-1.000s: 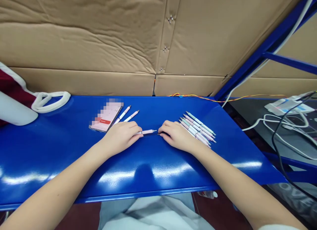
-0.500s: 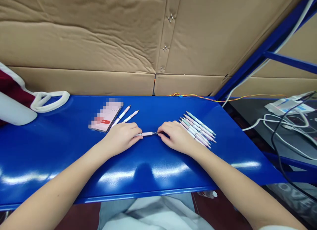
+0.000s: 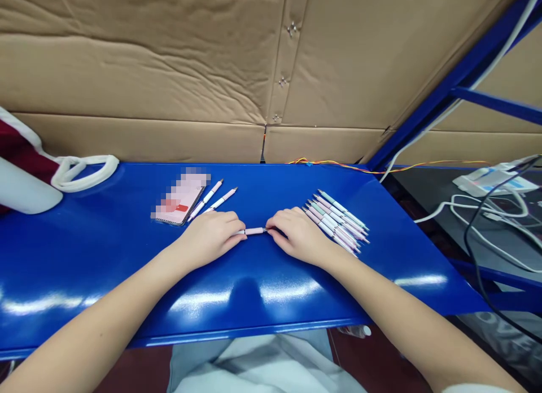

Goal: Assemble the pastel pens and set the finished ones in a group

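A pink and white pen (image 3: 254,231) lies level between my two hands, just above or on the blue table. My left hand (image 3: 214,235) is closed around its left part, thumb and fingers pinching the barrel. At its right end, my right hand (image 3: 294,233) pinches the dark tip between thumb and fingertips, which cover most of it. Beside my right hand lies a row of several pastel pens (image 3: 339,218), side by side and slanting. Beyond my left hand, two pens, one white and pink (image 3: 207,198) and another (image 3: 224,199), lie next to a phone (image 3: 182,204).
The blue table (image 3: 271,291) has its front edge close to my lap. At the left are a white cylinder (image 3: 29,181) and a white strap loop (image 3: 87,175). White cables (image 3: 486,212) lie at the right; thin coloured wires (image 3: 339,165) run along the back.
My right hand has moved slightly left, towards my left hand, and less of the pen's tip end shows. The left hand has shifted a little right, still holding the pen.
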The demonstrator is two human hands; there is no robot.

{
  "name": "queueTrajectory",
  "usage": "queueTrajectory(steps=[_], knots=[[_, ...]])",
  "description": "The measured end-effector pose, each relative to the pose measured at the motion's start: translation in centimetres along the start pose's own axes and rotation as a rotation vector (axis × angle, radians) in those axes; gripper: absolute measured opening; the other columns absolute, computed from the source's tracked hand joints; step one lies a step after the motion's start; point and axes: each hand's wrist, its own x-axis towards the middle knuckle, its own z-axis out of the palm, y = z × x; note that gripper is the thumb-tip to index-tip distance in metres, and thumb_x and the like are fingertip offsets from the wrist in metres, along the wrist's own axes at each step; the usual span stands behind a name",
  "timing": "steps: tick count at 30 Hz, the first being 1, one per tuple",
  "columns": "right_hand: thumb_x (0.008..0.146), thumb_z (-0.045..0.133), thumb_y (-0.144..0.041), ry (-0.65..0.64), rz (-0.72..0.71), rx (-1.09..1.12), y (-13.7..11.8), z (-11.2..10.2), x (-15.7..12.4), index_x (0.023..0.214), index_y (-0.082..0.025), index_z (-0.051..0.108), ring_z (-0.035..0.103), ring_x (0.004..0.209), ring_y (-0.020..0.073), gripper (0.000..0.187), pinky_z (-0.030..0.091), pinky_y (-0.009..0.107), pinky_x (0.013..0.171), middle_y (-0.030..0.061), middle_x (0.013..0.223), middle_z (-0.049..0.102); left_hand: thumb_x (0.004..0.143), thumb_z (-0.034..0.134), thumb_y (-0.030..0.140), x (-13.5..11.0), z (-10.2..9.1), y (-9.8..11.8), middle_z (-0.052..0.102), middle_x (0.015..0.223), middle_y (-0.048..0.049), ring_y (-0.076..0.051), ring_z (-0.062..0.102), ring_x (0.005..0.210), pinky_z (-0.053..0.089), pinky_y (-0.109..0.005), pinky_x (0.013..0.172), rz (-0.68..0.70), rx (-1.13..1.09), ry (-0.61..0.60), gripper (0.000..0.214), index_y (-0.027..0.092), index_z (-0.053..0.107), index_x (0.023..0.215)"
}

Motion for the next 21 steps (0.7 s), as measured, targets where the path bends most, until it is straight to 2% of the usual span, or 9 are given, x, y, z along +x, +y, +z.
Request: queueTrajectory(steps=[8, 13, 19, 21], knots=[[0.088, 0.049, -0.013, 0.012, 0.06, 0.173, -0.01, 0.55, 0.04, 0.089, -0.016, 0.058, 0.057, 0.076, 0.0158, 0.009, 0.035, 0.029, 0.072, 0.0047, 0.087, 0.066, 0.095, 0.043, 0.034, -0.15, 0.22, -0.1, 0.064, 0.083, -0.0027, -0.017, 0.061, 0.079, 0.043, -0.028, 0.07, 0.012, -0.001, 0.018, 0.027, 0.019, 0.064, 0.092], [0.091, 0.046, -0.018, 0.04, 0.124, 0.277, -0.08, 0.52, 0.09, 0.09, -0.018, 0.058, 0.058, 0.076, 0.0157, 0.011, 0.037, 0.029, 0.074, 0.0037, 0.087, 0.066, 0.094, 0.044, 0.035, -0.27, 0.14, -0.02, 0.064, 0.085, -0.0038, -0.017, 0.06, 0.079, 0.044, -0.028, 0.071, -0.007, -0.034, 0.093, 0.025, 0.018, 0.063, 0.091], [0.095, 0.04, -0.019, 0.033, 0.134, 0.296, -0.06, 0.56, 0.1, 0.088, -0.018, 0.058, 0.058, 0.072, 0.0146, 0.02, 0.038, 0.028, 0.072, 0.0027, 0.081, 0.065, 0.093, 0.046, 0.035, -0.23, 0.1, 0.14, 0.063, 0.085, -0.0036, -0.017, 0.06, 0.077, 0.044, -0.028, 0.069, -0.006, -0.033, 0.114, 0.023, 0.018, 0.062, 0.091], [0.094, 0.043, -0.022, 0.015, 0.126, 0.314, -0.05, 0.54, 0.09, 0.086, -0.017, 0.059, 0.058, 0.07, 0.0142, 0.019, 0.038, 0.027, 0.071, 0.0021, 0.078, 0.065, 0.094, 0.045, 0.034, -0.19, 0.12, 0.12, 0.063, 0.085, -0.0037, -0.017, 0.06, 0.079, 0.044, -0.028, 0.071, 0.006, -0.025, 0.105, 0.023, 0.018, 0.062, 0.092]])
